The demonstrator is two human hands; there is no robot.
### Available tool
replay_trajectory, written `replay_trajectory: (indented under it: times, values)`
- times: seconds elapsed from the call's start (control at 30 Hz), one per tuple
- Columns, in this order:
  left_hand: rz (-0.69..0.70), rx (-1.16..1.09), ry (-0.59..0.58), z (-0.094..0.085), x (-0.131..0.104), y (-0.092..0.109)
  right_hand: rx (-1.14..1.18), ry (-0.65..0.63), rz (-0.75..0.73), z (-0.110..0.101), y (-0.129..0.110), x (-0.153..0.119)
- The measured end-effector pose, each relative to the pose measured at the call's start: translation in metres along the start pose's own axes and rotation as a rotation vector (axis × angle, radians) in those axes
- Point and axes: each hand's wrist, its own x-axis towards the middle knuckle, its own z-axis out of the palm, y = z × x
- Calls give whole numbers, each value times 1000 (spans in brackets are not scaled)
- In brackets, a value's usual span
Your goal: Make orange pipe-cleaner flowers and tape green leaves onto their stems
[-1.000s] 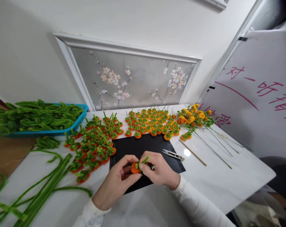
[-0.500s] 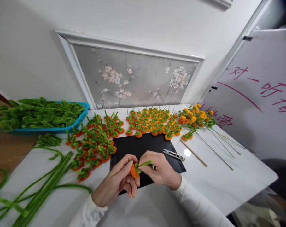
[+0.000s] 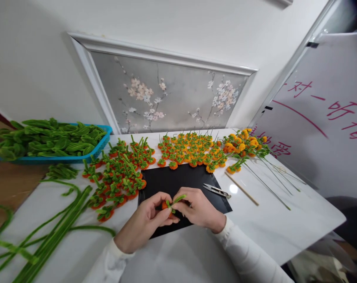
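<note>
Over the near part of the black mat point(image 3: 178, 179), my left hand point(image 3: 147, 220) has its fingers closed around a small orange flower point(image 3: 165, 205) with green fuzzy pieces. The orange part is mostly hidden by the fingers. My right hand point(image 3: 197, 208) meets it from the right, thumb and forefinger pinching the green stem point(image 3: 180, 198), whose end sticks out above the fingers. The fingertips of both hands nearly touch. Silver thread snips point(image 3: 216, 191) lie at the mat's right edge.
Orange flowers with green stems point(image 3: 119, 181) stand left of the mat, yellow-orange ones point(image 3: 190, 149) behind it. A blue basket point(image 3: 103, 147) holds green leaves. Long green strips point(image 3: 57, 236) lie at left. A thin stick point(image 3: 241, 188) and wire-stemmed flowers point(image 3: 246, 143) are at right.
My left fingers have curled in further around the flower, which has turned so less orange shows. The right hand still pinches the green stem. The view has shifted slightly.
</note>
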Motion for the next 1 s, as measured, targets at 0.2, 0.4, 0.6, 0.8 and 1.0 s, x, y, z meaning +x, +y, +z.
replay_trajectory:
  times: [0.2,0.4,0.6,0.8,1.0]
  values:
    - [-30,-90,-18,-2,1,-2,-49,62,47,1,-1,-2]
    - [31,-17,18,3,4,-3,39,61,27,-1,-5,0]
    - [-24,-216,-14,2,0,0,160,58,35,-5,-7,1]
    - [60,-44,45,2,1,-3,20,69,-26,-3,-4,1]
    - [271,299,229,6,6,-11,-49,37,-28,-2,-1,2]
